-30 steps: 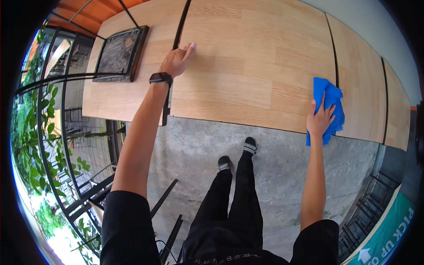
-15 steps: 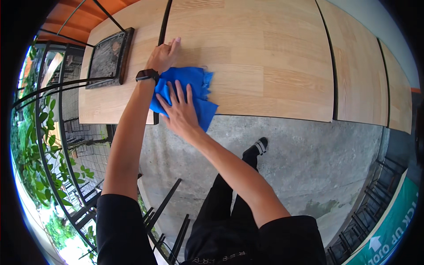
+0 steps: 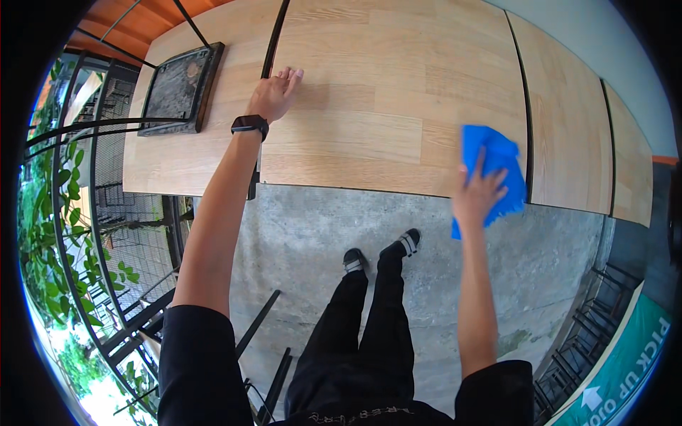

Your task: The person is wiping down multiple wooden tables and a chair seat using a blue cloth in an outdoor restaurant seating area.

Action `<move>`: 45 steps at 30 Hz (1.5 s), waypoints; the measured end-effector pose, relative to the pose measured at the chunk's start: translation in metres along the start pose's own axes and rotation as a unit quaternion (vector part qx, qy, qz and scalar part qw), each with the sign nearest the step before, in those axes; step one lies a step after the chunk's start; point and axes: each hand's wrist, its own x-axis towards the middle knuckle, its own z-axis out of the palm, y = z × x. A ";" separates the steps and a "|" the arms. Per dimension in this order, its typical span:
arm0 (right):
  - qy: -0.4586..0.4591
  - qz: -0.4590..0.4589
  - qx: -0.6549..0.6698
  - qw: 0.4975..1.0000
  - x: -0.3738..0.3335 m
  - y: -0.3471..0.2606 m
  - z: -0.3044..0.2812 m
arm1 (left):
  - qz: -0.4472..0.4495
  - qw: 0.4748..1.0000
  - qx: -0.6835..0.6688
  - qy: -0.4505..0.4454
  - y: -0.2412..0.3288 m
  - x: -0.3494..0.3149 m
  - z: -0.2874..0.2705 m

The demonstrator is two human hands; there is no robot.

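We stand at a pale wooden counter (image 3: 355, 92), its sections parted by dark seams. Close to the right seam of the broad middle section, the blue cloth (image 3: 497, 145) lies across the near edge, partly past it; our right hand (image 3: 477, 199) is on top, fingers spread, not clenched, slightly blurred. Our left hand (image 3: 275, 98) is by that section's left seam, fingers loose and unburdened. An upturned stool (image 3: 170, 92) sits toward the left end. Around us are grey concrete floor (image 3: 305, 220), leafy plants (image 3: 67, 234) and a green sign (image 3: 621, 373).
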 end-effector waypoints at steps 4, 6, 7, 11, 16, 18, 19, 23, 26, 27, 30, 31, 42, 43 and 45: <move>-0.058 -0.137 0.134 0.980 -0.011 -0.148 -0.018 | -0.003 1.000 0.028 -0.004 -0.010 -0.002 -0.004; -0.064 -0.201 0.241 0.947 -0.023 -0.213 -0.017 | -0.008 0.999 0.029 -0.029 -0.001 0.001 0.000; -0.080 -0.254 0.244 0.932 -0.030 -0.247 -0.014 | 0.011 0.999 0.023 -0.026 -0.006 -0.003 -0.003; -0.059 -0.296 0.307 0.903 -0.044 -0.270 -0.005 | 0.027 0.999 0.021 -0.033 -0.007 0.003 0.000; -0.063 -0.192 0.227 0.953 -0.026 -0.172 -0.013 | 0.096 0.994 0.032 0.028 -0.032 -0.010 0.001; -0.034 -0.110 0.105 0.988 -0.009 -0.084 -0.020 | 0.087 0.996 -0.003 -0.016 -0.014 -0.008 0.002; 0.010 -0.073 0.076 0.994 -0.003 -0.033 -0.012 | 0.089 0.996 -0.007 -0.009 -0.010 -0.007 0.007; 0.010 0.004 0.018 1.000 0.012 0.042 0.000 | 0.051 0.998 0.029 0.001 -0.009 -0.024 0.037; 0.020 0.042 0.006 0.999 0.027 0.024 0.005 | 0.075 0.994 0.006 0.084 0.000 -0.037 0.042; 0.017 0.044 0.000 0.999 0.030 0.006 0.009 | 0.076 0.994 0.010 0.084 0.005 -0.040 0.042; -0.005 -0.052 0.062 0.997 0.042 -0.087 -0.003 | 0.047 0.984 -0.049 0.166 0.017 -0.043 0.035; -0.004 -0.097 0.112 0.989 0.042 -0.122 -0.004 | 0.051 0.986 -0.043 0.155 0.019 -0.044 0.032; -0.004 -0.264 0.258 0.929 0.109 -0.219 0.026 | 0.025 0.987 -0.009 0.158 0.012 -0.041 0.026; -0.003 -0.231 0.224 0.947 0.127 -0.192 0.024 | 0.012 0.993 0.017 0.116 0.008 -0.043 0.023; 0.049 -0.160 0.116 0.979 0.161 -0.125 0.025 | 0.023 0.989 0.020 0.144 0.016 -0.040 0.025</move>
